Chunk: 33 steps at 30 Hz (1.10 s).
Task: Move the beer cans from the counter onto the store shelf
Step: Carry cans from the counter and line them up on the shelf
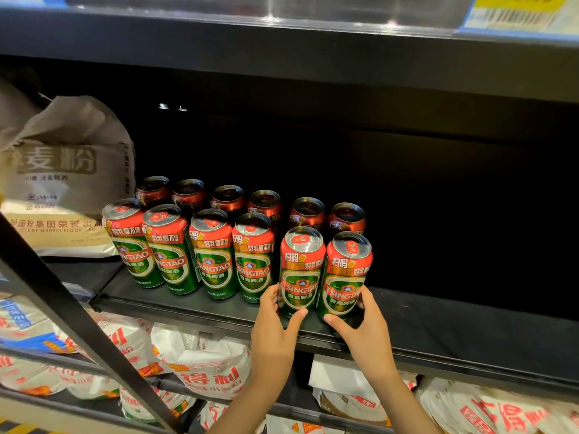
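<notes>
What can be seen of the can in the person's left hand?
The can is a tall metal beer can, red at the top and green below, with a Tsingtao logo, white lettering and a silver lid with a red pull tab. It stands upright at the front edge of the dark shelf, closed as far as can be seen. The left hand grips its lower part, thumb in front. On its right it stands close against the can held by the right hand.

Black shelf (438,321) has 12 Tsingtao cans (216,255) standing in 2 rows, flour sack (65,189) at 9 o'clock.
</notes>
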Each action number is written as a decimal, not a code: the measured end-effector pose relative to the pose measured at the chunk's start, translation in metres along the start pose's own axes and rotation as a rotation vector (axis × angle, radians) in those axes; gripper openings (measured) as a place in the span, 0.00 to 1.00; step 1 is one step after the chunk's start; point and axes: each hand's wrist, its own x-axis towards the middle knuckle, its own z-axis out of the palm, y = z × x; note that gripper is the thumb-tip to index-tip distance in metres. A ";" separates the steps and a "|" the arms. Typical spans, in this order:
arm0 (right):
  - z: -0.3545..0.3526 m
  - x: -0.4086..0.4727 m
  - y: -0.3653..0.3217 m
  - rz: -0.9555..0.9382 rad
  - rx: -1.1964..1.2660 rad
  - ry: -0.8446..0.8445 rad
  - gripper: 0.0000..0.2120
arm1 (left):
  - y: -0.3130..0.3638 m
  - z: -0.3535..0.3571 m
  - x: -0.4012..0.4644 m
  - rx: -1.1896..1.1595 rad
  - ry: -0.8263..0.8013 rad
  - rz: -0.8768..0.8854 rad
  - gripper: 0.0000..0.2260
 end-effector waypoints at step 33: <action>0.011 0.006 -0.003 -0.004 -0.021 0.065 0.32 | -0.001 0.015 -0.001 0.072 0.194 0.148 0.21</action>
